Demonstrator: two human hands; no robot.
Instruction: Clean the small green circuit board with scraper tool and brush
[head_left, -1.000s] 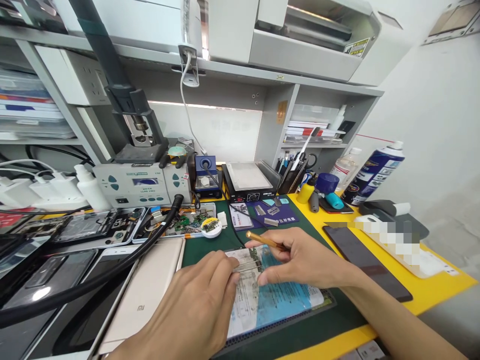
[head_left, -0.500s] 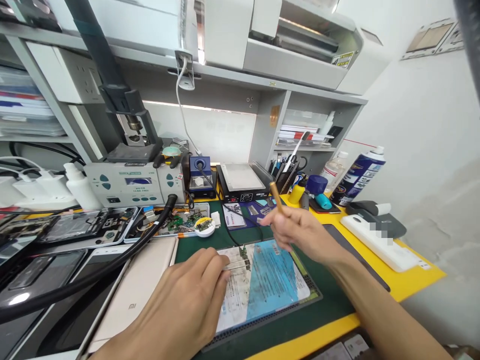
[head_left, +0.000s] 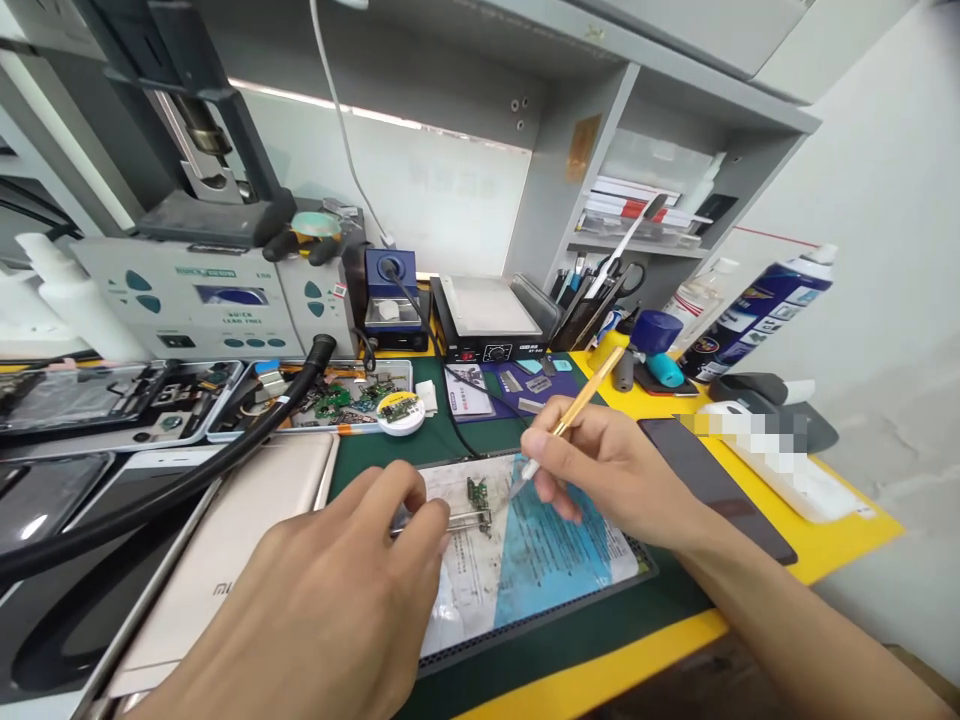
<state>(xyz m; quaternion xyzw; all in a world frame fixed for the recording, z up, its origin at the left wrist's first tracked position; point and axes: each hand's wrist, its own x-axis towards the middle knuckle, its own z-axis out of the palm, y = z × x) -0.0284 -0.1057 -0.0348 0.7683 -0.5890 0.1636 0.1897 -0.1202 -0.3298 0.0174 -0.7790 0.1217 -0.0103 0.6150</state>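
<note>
My left hand (head_left: 360,560) is closed round a pair of metal tweezers (head_left: 466,520). Their tips reach onto a small green circuit board (head_left: 478,492), which lies on a stained white and blue printed sheet (head_left: 555,545). Pinched in my right hand (head_left: 592,455) is a craft knife (head_left: 589,388) with a gold-coloured handle. Its pointed blade slants down to the left, just right of the board and apart from it. Part of the tweezers is hidden behind my left fingers.
Left lie phones, a gold tablet-like device (head_left: 217,560) and a thick black hose (head_left: 225,480). Behind stand a tray (head_left: 352,365) of circuit boards, a hot-air station (head_left: 225,300) and a heating plate (head_left: 491,350). A dark phone (head_left: 712,490) and a spray can (head_left: 757,315) are on the right.
My right hand has turned the knife so its blade now points down beside the board. The tweezers stay at the board. The view has tilted down and come closer.
</note>
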